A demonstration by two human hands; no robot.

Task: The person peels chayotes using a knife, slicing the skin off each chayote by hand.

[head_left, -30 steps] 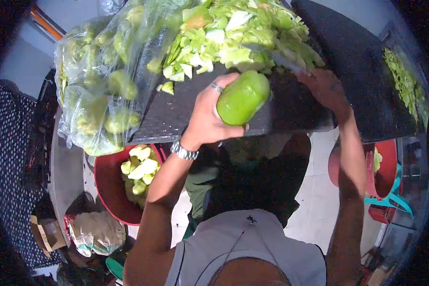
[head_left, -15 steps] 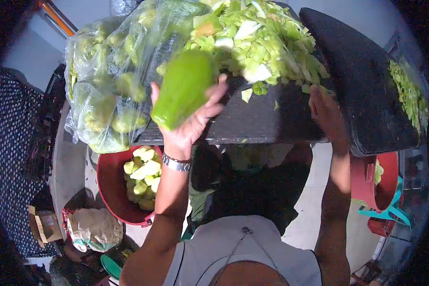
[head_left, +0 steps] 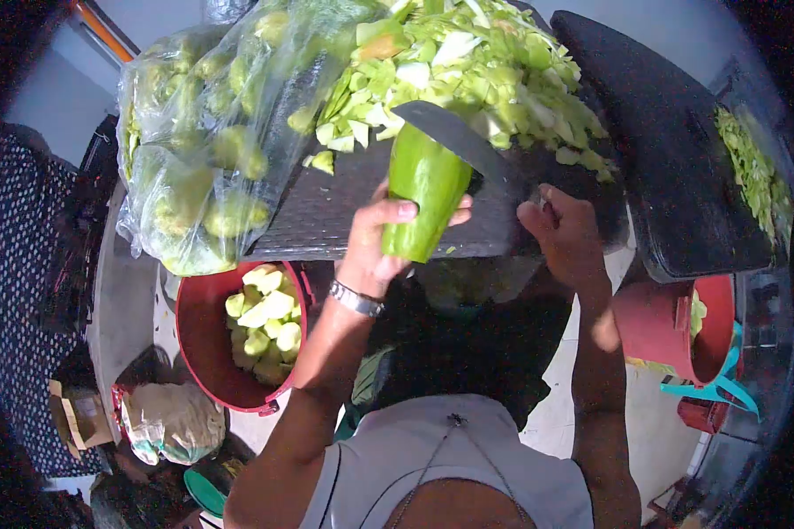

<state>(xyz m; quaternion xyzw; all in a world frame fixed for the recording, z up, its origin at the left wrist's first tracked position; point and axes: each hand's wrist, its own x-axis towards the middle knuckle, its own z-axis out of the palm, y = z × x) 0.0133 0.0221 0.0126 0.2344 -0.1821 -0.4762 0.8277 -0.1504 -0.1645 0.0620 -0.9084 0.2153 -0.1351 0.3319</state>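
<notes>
A long, smooth green papaya (head_left: 425, 198) is in my left hand (head_left: 375, 227), held almost upright with the thumb on its near side. My right hand (head_left: 566, 231) is closed round the handle of a knife (head_left: 445, 132). The wide blade lies across the top end of the papaya; I cannot tell how deep it sits, if at all. Beneath both hands is the dark work board (head_left: 326, 207), and behind them rises a heap of pale green peelings and scraps (head_left: 468, 70).
A clear plastic bag of green produce (head_left: 198, 159) stands at the left. Below it, a red bucket (head_left: 190, 353) holds pale cut pieces (head_left: 269, 322). Another red bucket (head_left: 662, 322) is at the right, under a dark board (head_left: 679, 159).
My left hand has shifted right with the papaya and turned it more upright. My right hand came back from the heap's right edge and now shows a knife, its blade at the papaya's top.
</notes>
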